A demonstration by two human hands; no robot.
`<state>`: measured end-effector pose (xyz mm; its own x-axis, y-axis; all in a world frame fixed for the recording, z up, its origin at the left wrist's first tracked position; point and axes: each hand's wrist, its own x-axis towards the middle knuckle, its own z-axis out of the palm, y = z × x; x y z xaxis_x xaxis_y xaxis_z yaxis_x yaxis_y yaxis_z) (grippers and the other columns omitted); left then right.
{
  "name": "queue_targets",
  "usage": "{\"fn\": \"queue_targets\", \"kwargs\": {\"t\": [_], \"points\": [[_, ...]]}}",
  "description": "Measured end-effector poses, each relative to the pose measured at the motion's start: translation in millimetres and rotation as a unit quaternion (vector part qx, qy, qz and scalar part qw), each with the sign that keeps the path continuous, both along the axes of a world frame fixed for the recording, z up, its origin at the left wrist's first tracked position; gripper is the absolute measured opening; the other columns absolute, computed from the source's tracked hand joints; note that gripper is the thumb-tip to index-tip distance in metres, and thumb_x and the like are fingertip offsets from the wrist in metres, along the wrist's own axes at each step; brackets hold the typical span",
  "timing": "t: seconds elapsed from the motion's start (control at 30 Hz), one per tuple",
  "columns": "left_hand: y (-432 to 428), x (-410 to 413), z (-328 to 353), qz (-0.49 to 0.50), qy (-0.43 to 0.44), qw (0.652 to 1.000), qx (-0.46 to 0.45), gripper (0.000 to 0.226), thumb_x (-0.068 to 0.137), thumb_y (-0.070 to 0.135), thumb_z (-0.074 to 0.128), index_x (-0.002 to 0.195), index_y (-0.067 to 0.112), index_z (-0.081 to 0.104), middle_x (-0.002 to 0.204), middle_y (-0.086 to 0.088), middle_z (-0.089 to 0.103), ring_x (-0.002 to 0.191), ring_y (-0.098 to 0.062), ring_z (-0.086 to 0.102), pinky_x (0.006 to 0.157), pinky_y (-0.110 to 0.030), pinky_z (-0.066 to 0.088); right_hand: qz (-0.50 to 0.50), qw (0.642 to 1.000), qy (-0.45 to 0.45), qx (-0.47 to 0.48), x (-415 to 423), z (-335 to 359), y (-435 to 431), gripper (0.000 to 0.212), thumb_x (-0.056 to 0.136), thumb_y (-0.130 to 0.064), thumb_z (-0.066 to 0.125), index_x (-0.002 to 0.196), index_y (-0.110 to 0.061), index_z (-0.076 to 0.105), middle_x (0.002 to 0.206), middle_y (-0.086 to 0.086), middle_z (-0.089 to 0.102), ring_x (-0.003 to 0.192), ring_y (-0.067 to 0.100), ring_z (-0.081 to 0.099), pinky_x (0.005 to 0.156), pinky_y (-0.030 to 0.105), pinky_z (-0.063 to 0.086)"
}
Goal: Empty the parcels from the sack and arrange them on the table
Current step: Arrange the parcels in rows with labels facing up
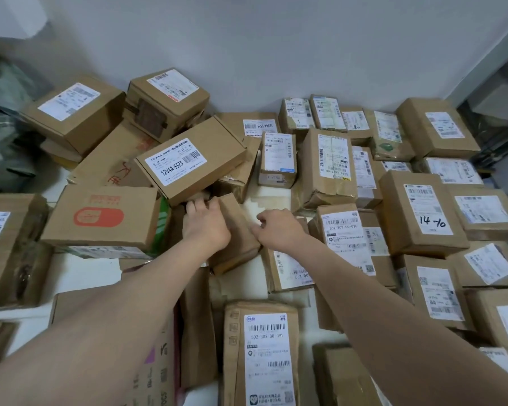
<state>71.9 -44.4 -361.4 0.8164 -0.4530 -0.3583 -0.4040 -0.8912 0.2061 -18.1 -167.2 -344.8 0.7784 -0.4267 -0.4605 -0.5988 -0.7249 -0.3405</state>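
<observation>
Head view: left hand (207,227), right hand (279,233), each grip clasping brown parcel (237,222), label hidden

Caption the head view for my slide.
Left hand grips a plain brown parcel, right hand at its edge, amid labelled boxes.

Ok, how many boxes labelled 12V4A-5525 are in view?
2. The tilted box lies beyond the left hand; the flat box sits behind it, by the wall. More may be hidden.

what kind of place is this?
Probably a courier sorting or pickup room: cardboard parcels with barcoded shipping labels crowd a white table against a bare wall; left hand grips a brown parcel.
</observation>
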Motion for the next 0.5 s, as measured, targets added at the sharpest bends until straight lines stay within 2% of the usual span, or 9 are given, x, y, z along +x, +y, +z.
{"fn": "queue_targets", "kwargs": {"t": [0.07, 0.13, 0.2, 0.23, 0.3, 0.33, 0.4, 0.43, 0.5], "points": [[0.1, 1.1, 3.1, 0.009, 0.002, 1.000, -0.003, 0.068, 0.091, 0.034, 0.055, 0.150, 0.021, 0.025, 0.148, -0.012, 0.031, 0.133, -0.032, 0.028, 0.109, -0.039, 0.028, 0.075, 0.996, 0.047, -0.034, 6.2, -1.6, 8.1, 0.049, 0.095, -0.050, 0.041, 0.105, -0.009, 0.065, 0.098, 0.008, 0.056, 0.114, 0.026, 0.037, 0.090, 0.034, 0.035], [1.0, 0.1, 6.1, 0.030, 0.012, 0.999, -0.033, 0.057, 0.092, 0.028, 0.052, 0.147, 0.023, 0.034, 0.145, -0.010, 0.035, 0.130, -0.032, 0.031, 0.106, -0.039, 0.030, 0.101, 0.993, 0.028, -0.057, 8.7, -2.0, 13.5, 0.043, 0.097, -0.041, 0.043, 0.107, -0.006, 0.064, 0.105, 0.011, 0.056, 0.113, 0.029, 0.040, 0.093, 0.032, 0.033], [0.8, -2.1, 9.2, 0.057, 0.020, 0.994, -0.089, 0.049, 0.095, 0.022, 0.048, 0.143, 0.026, 0.041, 0.145, -0.007, 0.036, 0.130, -0.031, 0.032, 0.105, -0.041, 0.032, 0.049, 0.999, -0.017, -0.008, 11.0, -4.3, 15.7, 0.037, 0.097, -0.035, 0.045, 0.105, -0.005, 0.066, 0.108, 0.013, 0.062, 0.108, 0.030, 0.049, 0.090, 0.032, 0.038], [-0.4, -4.0, 11.8, 0.069, 0.024, 0.990, -0.117, 0.046, 0.096, 0.020, 0.046, 0.142, 0.027, 0.044, 0.143, -0.004, 0.038, 0.130, -0.029, 0.033, 0.104, -0.042, 0.032, 0.000, 0.998, -0.042, 0.037, 12.4, -5.7, 15.3, 0.038, 0.097, -0.039, 0.046, 0.093, -0.007, 0.067, 0.096, 0.012, 0.066, 0.096, 0.028, 0.056, 0.081, 0.034, 0.043], [-4.2, -8.4, 18.2, 0.088, 0.034, 0.982, -0.161, 0.044, 0.095, 0.016, 0.045, 0.136, 0.031, 0.049, 0.135, -0.001, 0.045, 0.129, -0.026, 0.037, 0.104, -0.046, 0.034, -0.080, 0.986, -0.082, 0.118, 13.5, -1.7, 16.7, 0.048, 0.096, -0.048, 0.048, 0.066, -0.011, 0.055, 0.065, 0.007, 0.058, 0.067, 0.023, 0.055, 0.063, 0.033, 0.046], [-6.1, -10.7, 21.9, 0.097, 0.039, 0.977, -0.184, 0.044, 0.093, 0.014, 0.045, 0.133, 0.032, 0.052, 0.130, -0.001, 0.050, 0.126, -0.026, 0.042, 0.103, -0.048, 0.037, -0.104, 0.979, -0.095, 0.145, 12.4, 1.9, 17.5, 0.050, 0.095, -0.050, 0.049, 0.065, -0.010, 0.053, 0.062, 0.008, 0.054, 0.063, 0.024, 0.055, 0.063, 0.035, 0.050], [-8.0, -15.7, 29.7, 0.130, 0.047, 0.963, -0.230, 0.045, 0.088, 0.013, 0.047, 0.128, 0.033, 0.056, 0.120, 0.000, 0.062, 0.116, -0.026, 0.053, 0.099, -0.048, 0.044, -0.165, 0.957, -0.111, 0.210, 5.9, 11.0, 18.0, 0.044, 0.093, -0.049, 0.053, 0.091, -0.006, 0.063, 0.078, 0.011, 0.062, 0.071, 0.028, 0.064, 0.074, 0.041, 0.057], [-7.8, -18.3, 33.5, 0.151, 0.051, 0.957, -0.244, 0.045, 0.087, 0.013, 0.048, 0.127, 0.034, 0.057, 0.116, 0.001, 0.065, 0.112, -0.026, 0.056, 0.097, -0.046, 0.046, -0.196, 0.945, -0.105, 0.239, 1.1, 15.1, 17.4, 0.043, 0.093, -0.049, 0.054, 0.108, -0.010, 0.061, 0.086, 0.006, 0.063, 0.074, 0.026, 0.065, 0.073, 0.039, 0.057], [-5.4, -24.0, 38.4, 0.182, 0.056, 0.947, -0.257, 0.048, 0.087, 0.013, 0.050, 0.130, 0.033, 0.054, 0.115, 0.000, 0.066, 0.110, -0.026, 0.059, 0.096, -0.042, 0.048, -0.218, 0.929, -0.087, 0.286, -9.7, 20.7, 16.3, 0.048, 0.092, -0.053, 0.054, 0.127, -0.020, 0.050, 0.098, -0.003, 0.060, 0.071, 0.016, 0.059, 0.062, 0.026, 0.050]]}}
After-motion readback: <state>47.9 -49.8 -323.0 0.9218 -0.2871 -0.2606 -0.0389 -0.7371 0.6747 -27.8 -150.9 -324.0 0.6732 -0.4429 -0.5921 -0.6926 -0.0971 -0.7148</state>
